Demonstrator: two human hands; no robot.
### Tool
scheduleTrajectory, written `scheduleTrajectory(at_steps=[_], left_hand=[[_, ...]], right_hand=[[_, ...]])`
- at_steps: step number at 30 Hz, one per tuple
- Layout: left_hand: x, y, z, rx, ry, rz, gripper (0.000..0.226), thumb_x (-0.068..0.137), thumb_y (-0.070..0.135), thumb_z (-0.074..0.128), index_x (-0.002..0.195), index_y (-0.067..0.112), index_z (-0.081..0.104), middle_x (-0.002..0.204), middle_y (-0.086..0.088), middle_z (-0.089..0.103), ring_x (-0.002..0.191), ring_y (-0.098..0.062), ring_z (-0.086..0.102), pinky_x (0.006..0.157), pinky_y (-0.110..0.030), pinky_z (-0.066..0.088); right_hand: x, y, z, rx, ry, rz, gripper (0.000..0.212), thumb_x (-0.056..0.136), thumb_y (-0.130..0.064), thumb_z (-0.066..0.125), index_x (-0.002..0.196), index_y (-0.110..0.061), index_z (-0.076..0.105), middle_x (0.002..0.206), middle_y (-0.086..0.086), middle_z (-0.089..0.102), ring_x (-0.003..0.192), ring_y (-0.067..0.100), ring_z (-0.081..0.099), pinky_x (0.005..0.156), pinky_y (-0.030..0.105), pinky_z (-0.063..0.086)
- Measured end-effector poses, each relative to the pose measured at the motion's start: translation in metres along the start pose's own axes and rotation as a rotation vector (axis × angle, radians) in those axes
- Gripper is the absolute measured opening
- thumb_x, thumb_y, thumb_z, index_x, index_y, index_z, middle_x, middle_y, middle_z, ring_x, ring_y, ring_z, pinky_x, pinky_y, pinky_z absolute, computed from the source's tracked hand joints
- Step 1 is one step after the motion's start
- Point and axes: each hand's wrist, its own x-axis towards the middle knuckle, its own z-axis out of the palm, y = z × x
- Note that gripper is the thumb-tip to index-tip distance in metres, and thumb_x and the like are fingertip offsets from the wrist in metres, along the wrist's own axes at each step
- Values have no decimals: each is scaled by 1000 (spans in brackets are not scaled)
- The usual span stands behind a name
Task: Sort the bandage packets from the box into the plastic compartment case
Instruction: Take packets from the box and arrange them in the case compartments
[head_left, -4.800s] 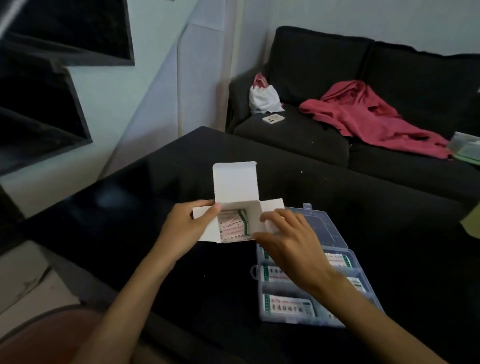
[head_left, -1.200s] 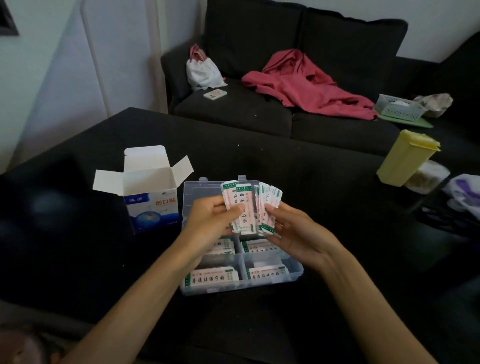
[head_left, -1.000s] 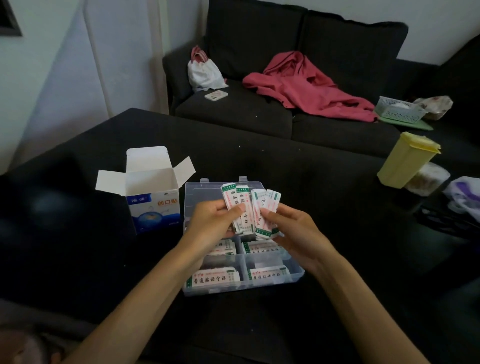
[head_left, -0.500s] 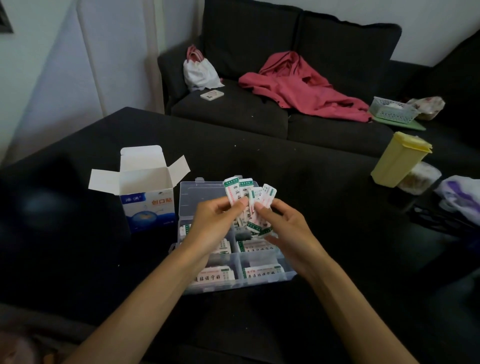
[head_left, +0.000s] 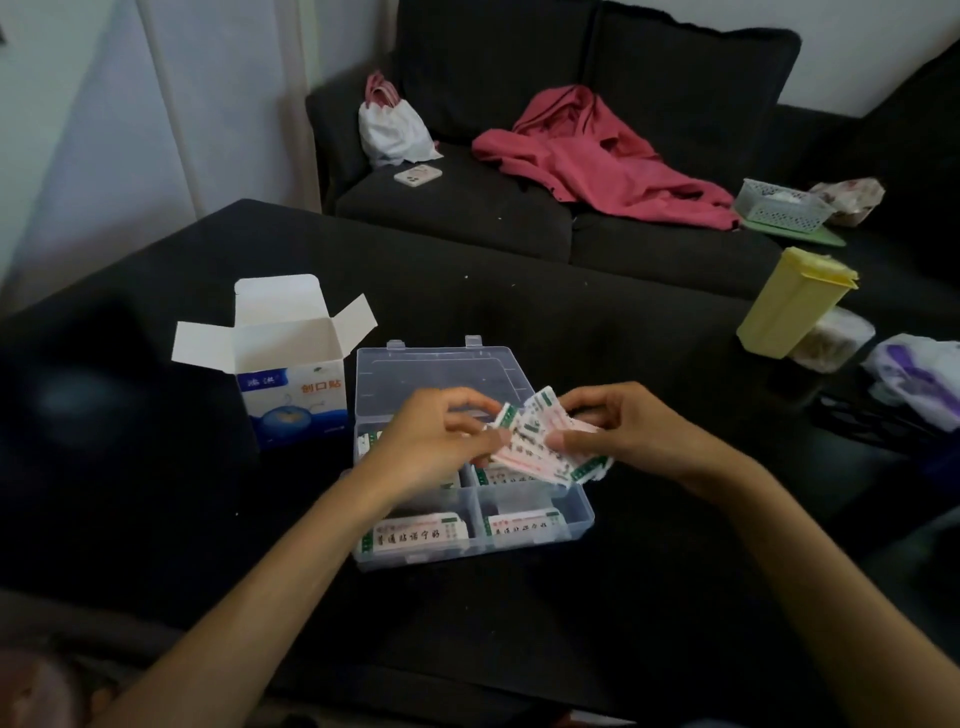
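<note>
Bandage packets (head_left: 540, 449), fanned at frame centre over the open case (head_left: 579, 512), likely for dealing into compartments. Left hand (head_left: 434, 447) and right hand (head_left: 626, 434) both pinch them. Opened box (head_left: 291, 389) stands left.

Both forearms are bare, with no sleeves, watch or rings visible.

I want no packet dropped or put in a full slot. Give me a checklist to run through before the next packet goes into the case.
1. Packets held by both hands: ok, left hand and right hand both pinch the fan.
2. One packet separated from the rest: cannot tell, they overlap.
3. Case open: ok, lid lies flat behind.
4. Free compartment: cannot tell, both front ones hold packets and the hands hide the rest.
5. Fan over the case: ok.
6. Box out of the way: ok, it stands left of the case, flaps open.
</note>
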Motion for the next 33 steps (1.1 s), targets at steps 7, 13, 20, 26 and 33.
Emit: scheduleTrajectory(at_steps=[7, 13, 20, 26, 33], left_hand=[[-3, -9, 11, 511, -64, -39, 17, 76, 32, 76, 91, 29, 69, 83, 14, 71, 79, 1, 65, 82, -35, 55], [-4, -11, 10, 560, -64, -4, 20, 77, 27, 75, 94, 34, 69, 83, 16, 71, 78, 4, 64, 81, -32, 54], [-7, -12, 12, 765, -29, 113, 14, 81, 28, 71, 92, 35, 74, 92, 18, 71, 86, 2, 62, 83, -29, 53], [-7, -14, 19, 873, -19, 228, 17, 84, 30, 67, 99, 36, 72, 100, 16, 70, 91, -5, 61, 80, -26, 49], [-4, -16, 17, 844, -64, 214, 16, 84, 27, 66, 97, 35, 73, 98, 17, 70, 91, -4, 61, 80, -27, 50]], right_hand=[[6, 11, 8, -314, -153, -38, 17, 83, -17, 66, 94, -30, 62, 106, -7, 63, 102, 7, 60, 92, 38, 51], [10, 18, 16, -420, -198, -17, 20, 82, -22, 68, 95, -34, 59, 123, -5, 56, 118, 10, 50, 100, 34, 44], [15, 11, 19, -578, -214, -1, 22, 82, -22, 69, 101, -24, 60, 121, -4, 52, 113, 11, 51, 97, 32, 47], [8, 12, 15, -584, -187, -69, 15, 81, -21, 69, 95, -26, 65, 98, -16, 60, 99, 2, 57, 87, 23, 50], [13, 15, 16, -604, -209, -47, 17, 83, -23, 68, 98, -26, 62, 116, -9, 55, 110, 6, 53, 95, 32, 48]])
